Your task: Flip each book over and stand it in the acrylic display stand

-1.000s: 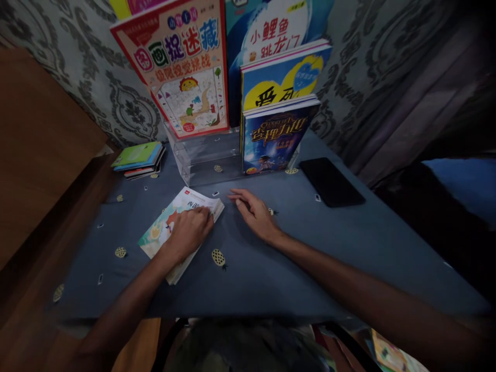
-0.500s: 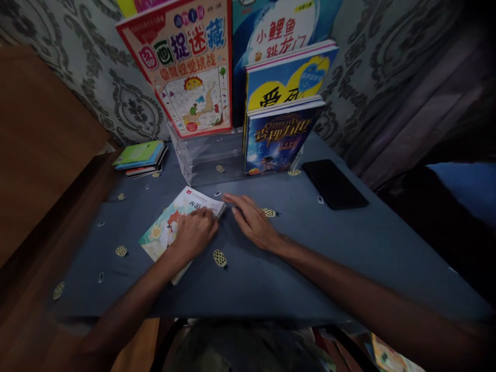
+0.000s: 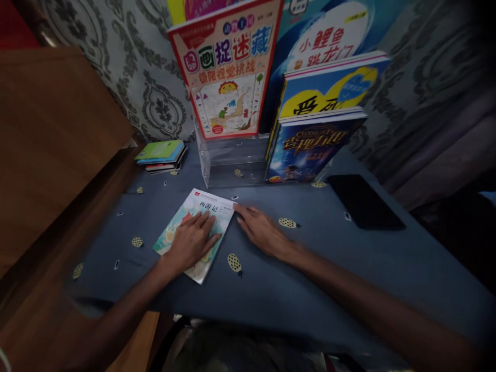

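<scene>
Under the flat, open left hand point(image 3: 191, 243) — half-hidden book point(image 3: 209, 213); right hand point(image 3: 262, 232) open, empty beside it.

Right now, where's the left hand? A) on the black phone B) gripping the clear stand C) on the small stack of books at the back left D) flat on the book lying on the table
D: the left hand lies palm down, fingers spread, on the cover of the book lying flat on the blue tablecloth, while the right hand touches the book's right edge.
</scene>
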Demonstrator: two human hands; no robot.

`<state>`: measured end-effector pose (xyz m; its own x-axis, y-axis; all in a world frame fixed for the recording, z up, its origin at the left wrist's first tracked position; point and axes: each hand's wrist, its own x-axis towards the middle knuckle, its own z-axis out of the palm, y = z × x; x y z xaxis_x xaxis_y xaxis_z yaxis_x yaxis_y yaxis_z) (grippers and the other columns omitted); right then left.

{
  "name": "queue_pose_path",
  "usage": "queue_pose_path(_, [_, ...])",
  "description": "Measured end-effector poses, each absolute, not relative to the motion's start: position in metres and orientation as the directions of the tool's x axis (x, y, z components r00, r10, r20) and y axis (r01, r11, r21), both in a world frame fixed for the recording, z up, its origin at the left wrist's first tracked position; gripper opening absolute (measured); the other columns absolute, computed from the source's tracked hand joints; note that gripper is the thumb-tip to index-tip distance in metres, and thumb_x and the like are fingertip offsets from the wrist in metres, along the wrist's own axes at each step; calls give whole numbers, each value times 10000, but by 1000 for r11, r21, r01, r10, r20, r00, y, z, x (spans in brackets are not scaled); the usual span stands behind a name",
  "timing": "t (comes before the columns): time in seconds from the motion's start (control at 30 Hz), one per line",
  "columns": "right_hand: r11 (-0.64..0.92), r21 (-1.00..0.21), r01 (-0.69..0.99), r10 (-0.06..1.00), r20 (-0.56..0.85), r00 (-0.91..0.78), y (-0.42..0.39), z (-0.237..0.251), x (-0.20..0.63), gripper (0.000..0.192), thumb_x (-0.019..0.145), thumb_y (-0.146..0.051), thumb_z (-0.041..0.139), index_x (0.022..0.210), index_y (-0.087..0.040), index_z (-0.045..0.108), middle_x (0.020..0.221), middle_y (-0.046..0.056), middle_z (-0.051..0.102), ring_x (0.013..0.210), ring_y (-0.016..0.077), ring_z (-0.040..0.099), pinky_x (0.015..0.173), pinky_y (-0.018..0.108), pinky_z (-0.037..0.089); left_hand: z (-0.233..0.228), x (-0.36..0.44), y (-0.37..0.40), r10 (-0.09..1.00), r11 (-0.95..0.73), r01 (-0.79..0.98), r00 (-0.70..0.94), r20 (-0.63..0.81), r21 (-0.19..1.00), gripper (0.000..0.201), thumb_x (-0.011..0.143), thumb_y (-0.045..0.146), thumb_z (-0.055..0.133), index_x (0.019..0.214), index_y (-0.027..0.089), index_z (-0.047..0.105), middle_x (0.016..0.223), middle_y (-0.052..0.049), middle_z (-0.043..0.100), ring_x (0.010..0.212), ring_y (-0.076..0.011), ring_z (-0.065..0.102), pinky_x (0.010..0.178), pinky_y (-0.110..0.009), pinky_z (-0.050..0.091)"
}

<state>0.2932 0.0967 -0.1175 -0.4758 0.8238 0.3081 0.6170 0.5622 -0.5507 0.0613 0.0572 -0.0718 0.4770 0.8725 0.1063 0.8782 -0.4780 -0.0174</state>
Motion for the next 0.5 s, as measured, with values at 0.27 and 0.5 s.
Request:
queue_pose_path(0.27, [620,-328,713,784,286,-551,146,-109,261,352,998,-240,427,1304,-165,584,1269,164,693,1277,319,559,1083,517,392,-71,61,72,915,-399,916,400,44,-34,413,1028,399,450,1362,175,544,1474,-147,539,1374,-300,506,1070,-434,476])
queue_pose_path(0.5, [603,-274,749,796,265,-543,163,-107,246,351,993,-217,439,1293,-145,607,1385,167,630,1277,316,556,1090,496,372,-65,59,85,933,-360,933,360,22,-7,374,1043,360,400,1335,194,565,1450,-126,556,1280,-268,589,1002,-377,514])
